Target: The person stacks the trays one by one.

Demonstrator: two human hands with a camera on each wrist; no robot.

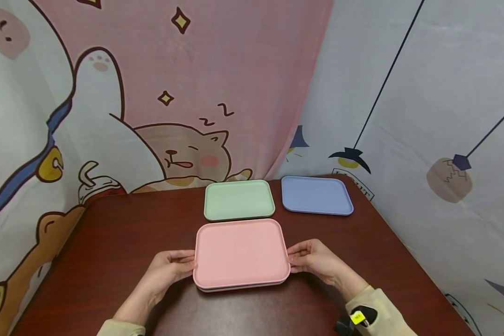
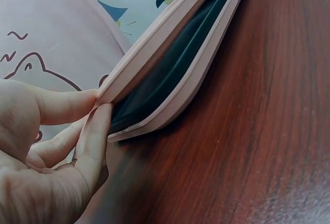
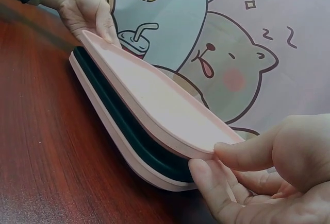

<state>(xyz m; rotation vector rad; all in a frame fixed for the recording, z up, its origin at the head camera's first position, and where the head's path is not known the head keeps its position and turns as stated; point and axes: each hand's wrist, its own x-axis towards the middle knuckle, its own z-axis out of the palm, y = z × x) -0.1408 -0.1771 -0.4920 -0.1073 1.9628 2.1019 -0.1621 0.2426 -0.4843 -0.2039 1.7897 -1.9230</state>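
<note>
A pink rectangular tray is pinched at its left edge by my left hand and at its right edge by my right hand. In both wrist views the thumb lies at the rim with fingers curled below it. A narrow gap separates this tray from a dark green tray under it. That one sits in another pale pink tray, which is lowest on the table. From the head view the lower trays are almost wholly hidden.
Behind the stack lies a light green tray, with a blue tray to its right near the back edge. All are on a dark red-brown wooden table. Cartoon-printed cloth hangs behind and beside it.
</note>
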